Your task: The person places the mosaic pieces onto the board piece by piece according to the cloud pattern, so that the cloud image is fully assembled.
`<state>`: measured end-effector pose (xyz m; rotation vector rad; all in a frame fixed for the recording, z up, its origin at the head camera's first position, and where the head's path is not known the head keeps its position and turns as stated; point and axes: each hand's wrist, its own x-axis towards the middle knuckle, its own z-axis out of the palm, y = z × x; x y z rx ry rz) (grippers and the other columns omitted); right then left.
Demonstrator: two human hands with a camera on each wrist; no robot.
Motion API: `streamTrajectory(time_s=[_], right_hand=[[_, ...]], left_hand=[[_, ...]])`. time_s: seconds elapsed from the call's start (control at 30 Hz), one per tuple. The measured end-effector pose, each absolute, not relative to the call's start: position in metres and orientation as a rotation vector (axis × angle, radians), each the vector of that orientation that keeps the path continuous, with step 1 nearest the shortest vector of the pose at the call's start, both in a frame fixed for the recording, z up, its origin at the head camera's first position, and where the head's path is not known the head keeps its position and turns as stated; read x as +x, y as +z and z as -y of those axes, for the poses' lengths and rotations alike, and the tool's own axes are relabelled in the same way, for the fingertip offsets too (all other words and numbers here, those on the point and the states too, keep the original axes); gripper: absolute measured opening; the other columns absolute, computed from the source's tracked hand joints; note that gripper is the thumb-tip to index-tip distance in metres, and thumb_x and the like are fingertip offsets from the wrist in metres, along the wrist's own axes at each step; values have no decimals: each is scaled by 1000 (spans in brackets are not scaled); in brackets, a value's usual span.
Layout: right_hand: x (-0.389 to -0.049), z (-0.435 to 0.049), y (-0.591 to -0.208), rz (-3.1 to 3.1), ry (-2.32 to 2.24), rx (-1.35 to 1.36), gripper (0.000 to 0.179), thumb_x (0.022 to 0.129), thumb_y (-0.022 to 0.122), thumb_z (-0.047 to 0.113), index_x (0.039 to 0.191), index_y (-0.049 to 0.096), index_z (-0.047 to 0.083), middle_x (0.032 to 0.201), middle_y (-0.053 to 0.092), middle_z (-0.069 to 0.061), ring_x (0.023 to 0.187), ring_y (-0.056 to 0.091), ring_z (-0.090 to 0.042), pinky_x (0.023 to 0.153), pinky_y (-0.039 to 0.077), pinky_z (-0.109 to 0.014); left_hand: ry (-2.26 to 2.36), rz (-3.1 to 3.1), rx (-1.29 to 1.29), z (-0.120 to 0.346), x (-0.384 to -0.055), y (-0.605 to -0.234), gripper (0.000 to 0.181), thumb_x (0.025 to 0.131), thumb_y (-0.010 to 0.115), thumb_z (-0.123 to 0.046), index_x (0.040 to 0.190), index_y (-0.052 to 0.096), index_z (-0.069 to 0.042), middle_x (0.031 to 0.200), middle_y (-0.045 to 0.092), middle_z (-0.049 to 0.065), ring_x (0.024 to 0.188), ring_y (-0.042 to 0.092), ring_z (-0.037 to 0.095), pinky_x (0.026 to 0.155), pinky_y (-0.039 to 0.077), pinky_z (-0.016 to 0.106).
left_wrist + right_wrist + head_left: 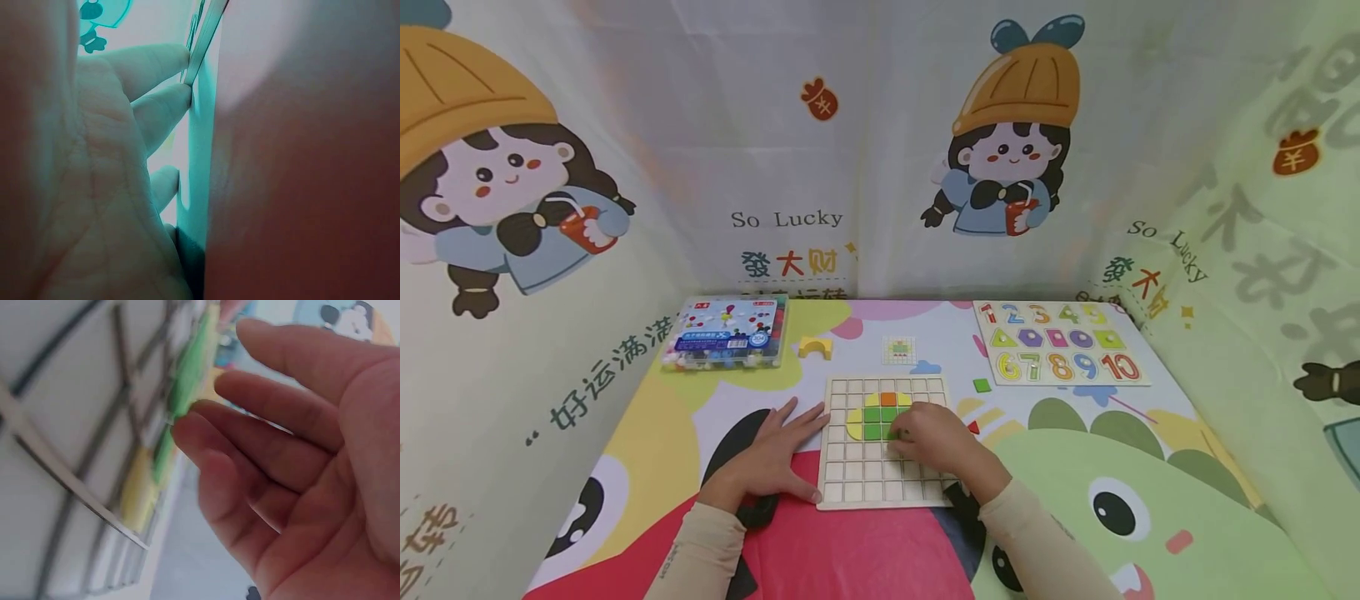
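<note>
A square wooden grid board (841,492) lies in front of me. In its upper middle cells sit green square tiles (872,431), with yellow rounded-corner tiles (855,425) beside them and an orange tile (888,399) above. My left hand (775,457) rests with spread fingers against the board's left edge; in the left wrist view its fingertips (181,57) touch the edge. Over the right end of the green tiles is my right hand (938,440), fingers bent. In the right wrist view its index fingertip (184,428) is at a green tile, and nothing shows between thumb and fingers.
Beyond the board lies a small pattern card (899,350), with a yellow arch block (816,347) and a clear plastic case (726,333) to the left. A number-and-shape puzzle (1060,358) lies back right. Right of the board are a loose green square (982,385) and red triangle (973,427).
</note>
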<state>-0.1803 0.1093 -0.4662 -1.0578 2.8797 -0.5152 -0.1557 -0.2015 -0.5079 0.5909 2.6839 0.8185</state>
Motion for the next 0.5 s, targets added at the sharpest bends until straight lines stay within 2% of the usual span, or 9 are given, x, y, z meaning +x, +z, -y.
streamTrajectory(time_s=[0.17,0.37,0.5], right_hand=[[-182,-134,-452,-2822,-707,-990,10,95,81,28,96,83,18,90,77,10,85,66,-10,78,57,-30],[-192,-183,-448,-2826,-921,-840,7,95,81,26,96,81,20,87,73,12,78,60,-4,67,52,-24],[-202,-209,-455,-2831,-1034,-751,5,94,82,26,92,79,22,81,71,12,74,59,-6,64,52,-25]], left_hand=[[813,-2689,607,201,-155,-510,121,63,92,-62,165,39,-22,177,26,-1,165,1,44,128,1,73],[828,-2685,594,201,-154,-508,121,63,93,-60,165,40,-23,177,26,-1,165,1,43,128,2,73],[824,-2688,589,201,-153,-508,121,63,93,-60,165,39,-23,177,26,-1,165,1,43,128,2,73]])
